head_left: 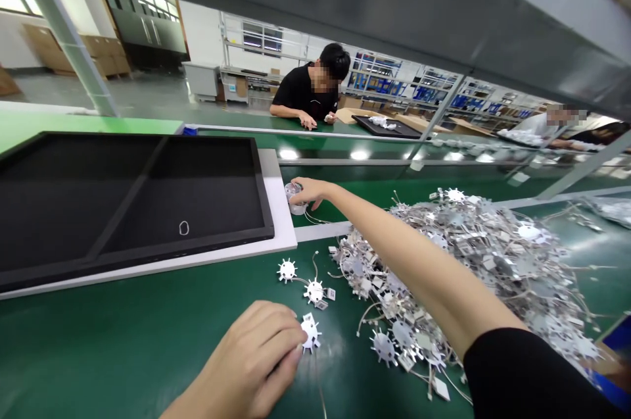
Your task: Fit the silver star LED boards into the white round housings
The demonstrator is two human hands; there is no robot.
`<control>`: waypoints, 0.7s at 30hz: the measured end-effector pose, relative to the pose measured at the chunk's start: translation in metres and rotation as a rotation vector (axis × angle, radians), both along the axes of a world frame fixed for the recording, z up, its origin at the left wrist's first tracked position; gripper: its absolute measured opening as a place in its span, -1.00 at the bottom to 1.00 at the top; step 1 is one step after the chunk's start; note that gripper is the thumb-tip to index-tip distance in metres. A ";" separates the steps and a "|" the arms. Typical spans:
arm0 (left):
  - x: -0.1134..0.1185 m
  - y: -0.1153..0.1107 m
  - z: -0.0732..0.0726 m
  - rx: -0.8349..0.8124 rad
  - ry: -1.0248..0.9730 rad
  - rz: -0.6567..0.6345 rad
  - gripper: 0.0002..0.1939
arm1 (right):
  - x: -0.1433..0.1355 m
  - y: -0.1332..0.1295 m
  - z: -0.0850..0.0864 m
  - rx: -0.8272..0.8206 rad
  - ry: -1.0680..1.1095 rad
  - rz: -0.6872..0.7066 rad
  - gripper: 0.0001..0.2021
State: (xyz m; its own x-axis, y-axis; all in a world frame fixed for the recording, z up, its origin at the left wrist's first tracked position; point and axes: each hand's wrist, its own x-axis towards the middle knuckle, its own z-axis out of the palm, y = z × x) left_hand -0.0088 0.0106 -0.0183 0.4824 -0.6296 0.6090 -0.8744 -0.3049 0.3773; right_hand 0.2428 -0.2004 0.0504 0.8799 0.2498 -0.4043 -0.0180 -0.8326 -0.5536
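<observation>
Head | left fingers (283, 340) narrow, at white disc's (311, 335) edge | right fingers (304, 195) spread, touching clear cup (298, 208)

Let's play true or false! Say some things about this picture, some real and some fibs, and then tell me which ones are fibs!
1. The left hand touches a spiky silver disc. True.
2. The right hand is buried in the big heap of parts. False: it is past the heap, at a clear round plastic piece.
3. The black tray lies on a white board. True.
4. The black tray is full to the top with silver discs. False: just one little pale loop shows in it.
5. The person across the bench wears a black top. True.
</observation>
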 end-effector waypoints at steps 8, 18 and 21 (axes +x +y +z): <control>0.000 -0.001 0.000 -0.027 0.015 -0.033 -0.80 | 0.006 -0.006 0.018 -0.046 -0.056 -0.015 -0.53; -0.001 -0.001 -0.001 -0.018 0.048 -0.056 -0.79 | -0.014 0.004 -0.012 -0.260 -0.132 -0.002 -0.54; 0.000 -0.002 -0.002 -0.025 0.041 -0.049 -0.80 | -0.006 0.002 -0.015 -0.303 -0.142 -0.025 -0.53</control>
